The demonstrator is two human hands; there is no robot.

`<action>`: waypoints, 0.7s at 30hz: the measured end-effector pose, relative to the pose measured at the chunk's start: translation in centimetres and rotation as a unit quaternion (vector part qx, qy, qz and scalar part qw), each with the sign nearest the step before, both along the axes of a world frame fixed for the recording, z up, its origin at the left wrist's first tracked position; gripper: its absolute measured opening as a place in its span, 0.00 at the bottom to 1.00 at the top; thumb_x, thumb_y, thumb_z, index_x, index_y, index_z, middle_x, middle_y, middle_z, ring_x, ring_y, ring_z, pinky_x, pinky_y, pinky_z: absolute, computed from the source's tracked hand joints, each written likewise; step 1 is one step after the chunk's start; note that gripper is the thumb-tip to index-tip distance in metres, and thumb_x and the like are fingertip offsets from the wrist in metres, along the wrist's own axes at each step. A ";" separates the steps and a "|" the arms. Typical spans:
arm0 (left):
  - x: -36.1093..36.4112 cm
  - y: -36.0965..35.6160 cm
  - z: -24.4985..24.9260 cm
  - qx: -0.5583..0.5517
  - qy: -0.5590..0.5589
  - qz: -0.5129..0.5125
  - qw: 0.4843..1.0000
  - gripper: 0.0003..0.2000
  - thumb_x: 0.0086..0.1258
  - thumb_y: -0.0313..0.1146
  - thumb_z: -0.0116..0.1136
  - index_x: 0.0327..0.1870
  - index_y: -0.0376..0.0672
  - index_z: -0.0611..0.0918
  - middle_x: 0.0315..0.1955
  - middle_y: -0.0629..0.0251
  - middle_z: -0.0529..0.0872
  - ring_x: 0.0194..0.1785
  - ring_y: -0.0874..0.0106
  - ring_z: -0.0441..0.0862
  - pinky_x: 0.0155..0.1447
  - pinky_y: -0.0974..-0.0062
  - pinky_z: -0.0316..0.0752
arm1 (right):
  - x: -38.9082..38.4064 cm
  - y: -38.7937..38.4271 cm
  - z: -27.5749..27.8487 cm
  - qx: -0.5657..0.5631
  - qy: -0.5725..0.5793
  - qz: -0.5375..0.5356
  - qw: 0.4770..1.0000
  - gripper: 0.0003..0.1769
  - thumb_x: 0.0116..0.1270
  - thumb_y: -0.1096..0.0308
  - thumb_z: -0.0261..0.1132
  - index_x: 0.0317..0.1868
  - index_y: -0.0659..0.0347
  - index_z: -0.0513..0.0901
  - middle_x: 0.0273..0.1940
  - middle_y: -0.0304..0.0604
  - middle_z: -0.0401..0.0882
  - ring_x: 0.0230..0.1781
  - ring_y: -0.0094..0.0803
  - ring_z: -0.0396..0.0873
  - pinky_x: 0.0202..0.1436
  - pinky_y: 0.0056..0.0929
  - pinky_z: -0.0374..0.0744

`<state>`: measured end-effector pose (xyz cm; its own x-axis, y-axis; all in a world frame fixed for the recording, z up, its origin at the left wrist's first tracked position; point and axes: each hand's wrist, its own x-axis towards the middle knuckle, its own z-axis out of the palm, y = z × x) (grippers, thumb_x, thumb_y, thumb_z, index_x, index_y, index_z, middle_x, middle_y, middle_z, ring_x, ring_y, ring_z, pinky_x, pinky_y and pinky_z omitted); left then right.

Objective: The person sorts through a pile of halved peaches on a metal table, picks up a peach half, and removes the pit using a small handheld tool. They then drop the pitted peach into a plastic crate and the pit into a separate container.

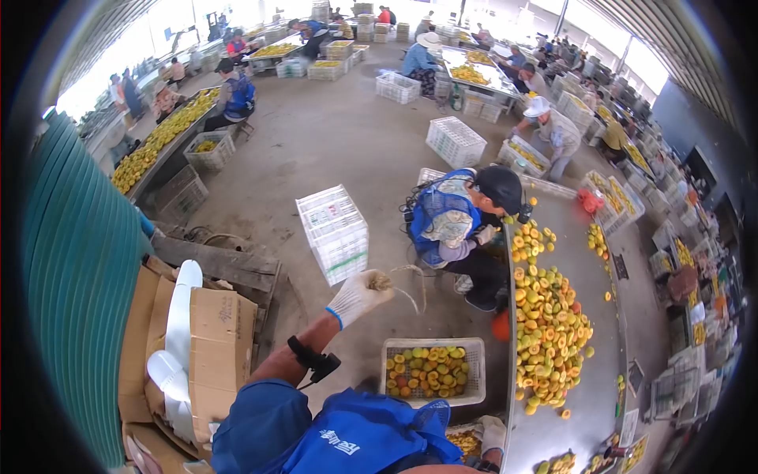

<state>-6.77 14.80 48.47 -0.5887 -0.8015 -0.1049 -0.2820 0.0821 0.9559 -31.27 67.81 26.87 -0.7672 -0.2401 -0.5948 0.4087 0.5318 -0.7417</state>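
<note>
My left hand [359, 299], in a white knitted glove with a blue cuff, is raised over the floor with its fingers curled. A thin pale strap [417, 291] loops out from beside the fingers; its other end is hidden. Brownish soiling covers the glove's fingertips. My right hand [493, 434], also gloved, is low between the metal table [604, 347] and a crate of fruit pieces [466, 442]; its fingers do not show clearly. In front of me stands a white crate of whole yellow-green and reddish peaches [426, 370]. Halved peaches [549, 340] lie heaped on the table.
A co-worker [462, 221] in a blue vest sits bent at the table's left edge. Stacked white crates [333, 235] stand on the floor ahead. An opened cardboard box [223, 336] is at my left. Farther off, more people work at fruit-covered tables.
</note>
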 end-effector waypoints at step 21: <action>17.1 4.5 -34.9 0.093 -0.313 0.310 0.893 0.15 0.70 0.40 0.67 0.46 0.35 0.90 0.36 0.53 0.93 0.36 0.63 0.87 0.43 0.59 0.79 | 5.3 22.5 -14.1 -0.010 -0.112 -0.185 0.976 0.06 0.71 0.66 0.66 0.41 0.58 0.86 0.29 0.45 0.86 0.24 0.40 0.85 0.26 0.41 0.84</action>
